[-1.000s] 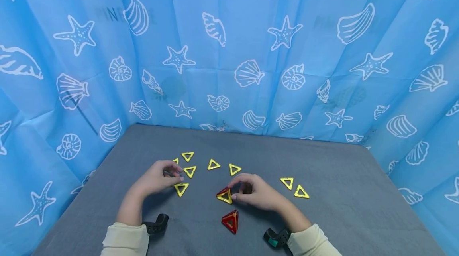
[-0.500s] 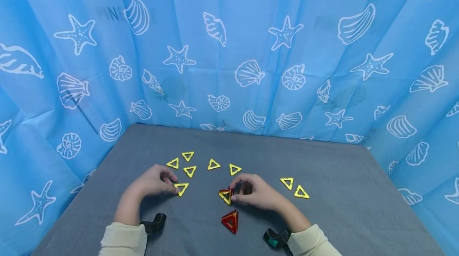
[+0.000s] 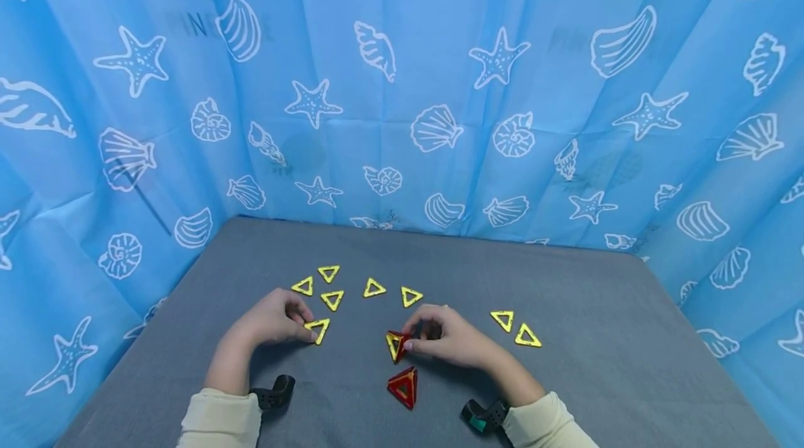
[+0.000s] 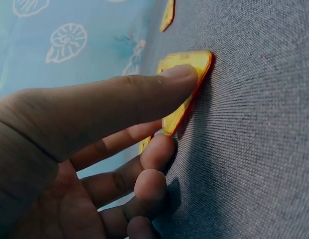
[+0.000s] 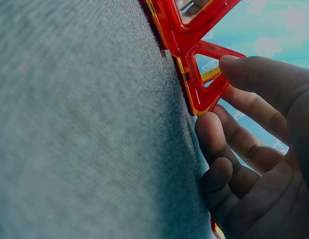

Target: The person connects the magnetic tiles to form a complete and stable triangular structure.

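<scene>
Head view: my left hand (image 3: 271,320) pinches a yellow triangle tile (image 3: 318,329) lying on the grey cloth table (image 3: 597,336), thumb on top and fingers curled beneath its near edge. My right hand (image 3: 453,338) is closed on a small red-and-yellow tile assembly (image 3: 396,345), thumb and fingers clamping its tilted faces; a red pyramid (image 3: 404,386) stands just below that grip. Loose yellow triangles (image 3: 373,287) lie beyond both hands. To do this step well, I judge the lifted tile should meet the assembly edge to edge, held steady so the magnets align.
</scene>
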Demonstrator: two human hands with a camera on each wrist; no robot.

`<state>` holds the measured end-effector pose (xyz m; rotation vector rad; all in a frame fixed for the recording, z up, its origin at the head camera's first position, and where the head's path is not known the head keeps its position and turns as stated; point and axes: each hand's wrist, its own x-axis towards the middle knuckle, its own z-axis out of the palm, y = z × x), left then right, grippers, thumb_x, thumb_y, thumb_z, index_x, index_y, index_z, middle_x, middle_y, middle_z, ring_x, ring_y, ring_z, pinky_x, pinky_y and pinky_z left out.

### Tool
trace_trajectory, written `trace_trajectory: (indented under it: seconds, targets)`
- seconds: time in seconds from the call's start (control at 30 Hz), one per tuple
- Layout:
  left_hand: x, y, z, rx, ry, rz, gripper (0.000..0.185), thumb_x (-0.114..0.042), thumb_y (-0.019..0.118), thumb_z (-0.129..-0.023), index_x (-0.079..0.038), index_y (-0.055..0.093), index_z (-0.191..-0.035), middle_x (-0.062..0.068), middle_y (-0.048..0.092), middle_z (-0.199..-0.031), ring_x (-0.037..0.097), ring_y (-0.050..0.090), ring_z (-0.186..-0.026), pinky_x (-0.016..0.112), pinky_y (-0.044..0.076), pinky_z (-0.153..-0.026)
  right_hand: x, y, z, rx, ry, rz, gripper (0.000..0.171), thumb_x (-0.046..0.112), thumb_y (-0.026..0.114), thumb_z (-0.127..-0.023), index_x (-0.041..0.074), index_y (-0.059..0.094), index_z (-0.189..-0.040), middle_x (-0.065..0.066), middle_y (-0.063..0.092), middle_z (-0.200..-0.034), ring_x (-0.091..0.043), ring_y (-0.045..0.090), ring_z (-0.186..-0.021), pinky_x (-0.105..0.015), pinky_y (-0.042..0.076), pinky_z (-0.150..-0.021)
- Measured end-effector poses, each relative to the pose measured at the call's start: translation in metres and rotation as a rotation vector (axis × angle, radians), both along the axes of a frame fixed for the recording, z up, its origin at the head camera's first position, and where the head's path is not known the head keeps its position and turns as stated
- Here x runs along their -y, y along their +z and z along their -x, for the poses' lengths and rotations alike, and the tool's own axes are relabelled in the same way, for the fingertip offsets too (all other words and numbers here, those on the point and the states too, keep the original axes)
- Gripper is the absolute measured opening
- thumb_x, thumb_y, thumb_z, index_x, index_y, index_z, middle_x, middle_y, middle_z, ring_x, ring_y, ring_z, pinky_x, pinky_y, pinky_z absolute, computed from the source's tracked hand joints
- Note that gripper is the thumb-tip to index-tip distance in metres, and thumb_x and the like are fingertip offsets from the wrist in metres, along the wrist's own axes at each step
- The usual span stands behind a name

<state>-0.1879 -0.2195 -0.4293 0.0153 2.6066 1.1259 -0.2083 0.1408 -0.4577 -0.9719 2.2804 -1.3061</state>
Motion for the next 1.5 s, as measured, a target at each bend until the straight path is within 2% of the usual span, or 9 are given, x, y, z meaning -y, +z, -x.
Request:
trace_trajectory:
  seconds: [0.37, 0.63, 0.83, 1.0, 1.23, 1.5]
  targets:
    - [-0.004, -0.003, 0.000, -0.026, -0.016, -0.013, 0.027, -0.011, 0.093, -0.079, -0.005, 0.072, -0.094, 0.006, 0.065, -0.087, 0.020, 0.058, -0.080, 0.034, 0.047, -0.069, 0.000, -0.003, 0.000, -0.005, 0.005, -0.021, 0.018, 0.023, 0.073, -0.102, 0.013, 0.075, -0.117, -0.005, 0.070, -0.103, -0.009, 0.059, -0.078, -0.026, 0.050, -0.070]
    - [-0.008, -0.004, 0.001, -0.065, -0.043, -0.039, 0.024, -0.010, 0.091, -0.081, -0.004, 0.073, -0.095, 0.005, 0.065, -0.086, 0.018, 0.059, -0.079, 0.034, 0.048, -0.069, -0.001, -0.001, 0.000, 0.005, 0.000, -0.027, 0.017, 0.022, 0.073, -0.102, 0.013, 0.075, -0.116, -0.003, 0.069, -0.100, -0.009, 0.059, -0.078, -0.025, 0.050, -0.070]
    - [-0.012, -0.005, 0.002, -0.069, -0.073, -0.050, 0.023, -0.013, 0.091, -0.082, -0.006, 0.073, -0.096, 0.004, 0.065, -0.086, 0.018, 0.058, -0.077, 0.034, 0.047, -0.067, -0.001, -0.004, 0.001, 0.005, 0.001, -0.048, 0.014, 0.024, 0.072, -0.102, 0.017, 0.075, -0.114, 0.001, 0.069, -0.101, -0.007, 0.059, -0.079, -0.025, 0.050, -0.070]
    - [-0.019, -0.007, 0.003, -0.080, -0.088, -0.074, 0.022, -0.013, 0.090, -0.083, -0.006, 0.073, -0.096, 0.004, 0.065, -0.085, 0.018, 0.058, -0.077, 0.034, 0.048, -0.067, 0.000, -0.002, 0.001, 0.010, -0.001, -0.058, 0.014, 0.024, 0.073, -0.102, 0.018, 0.075, -0.114, 0.002, 0.068, -0.100, -0.008, 0.059, -0.079, -0.025, 0.050, -0.071]
    - [-0.032, -0.009, 0.002, -0.104, -0.143, -0.110, 0.021, -0.013, 0.089, -0.084, -0.005, 0.072, -0.094, 0.004, 0.065, -0.083, 0.018, 0.058, -0.076, 0.034, 0.048, -0.067, 0.000, 0.000, 0.000, 0.023, -0.001, -0.039, 0.015, 0.022, 0.073, -0.102, 0.013, 0.075, -0.114, -0.003, 0.068, -0.098, -0.010, 0.059, -0.079, -0.025, 0.049, -0.070]
    - [-0.048, -0.010, 0.001, -0.105, -0.158, -0.097, 0.020, -0.014, 0.089, -0.085, -0.008, 0.072, -0.092, 0.003, 0.064, -0.082, 0.018, 0.058, -0.075, 0.034, 0.047, -0.068, 0.000, 0.001, 0.000, 0.017, -0.008, -0.052, 0.016, 0.024, 0.073, -0.102, 0.015, 0.075, -0.115, -0.002, 0.069, -0.102, -0.010, 0.060, -0.082, -0.026, 0.050, -0.071]
